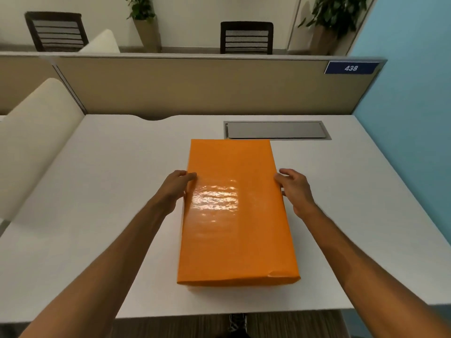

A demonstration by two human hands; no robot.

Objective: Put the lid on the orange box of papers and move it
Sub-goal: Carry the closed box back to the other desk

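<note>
The orange box (234, 215) lies lengthwise in the middle of the white desk (97, 215), its glossy orange lid covering the top so no papers show. My left hand (174, 189) grips the lid's left edge, thumb on top and fingers down the side. My right hand (294, 189) rests against the right edge, thumb touching the top and fingers slightly spread beside the box. Both hands hold at the far half of the box.
A grey cable hatch (277, 130) is set into the desk just behind the box. A beige partition (195, 86) with a blue sign 438 (351, 67) closes the back, a blue wall (410, 118) the right. A cream chair back (34, 132) stands at left.
</note>
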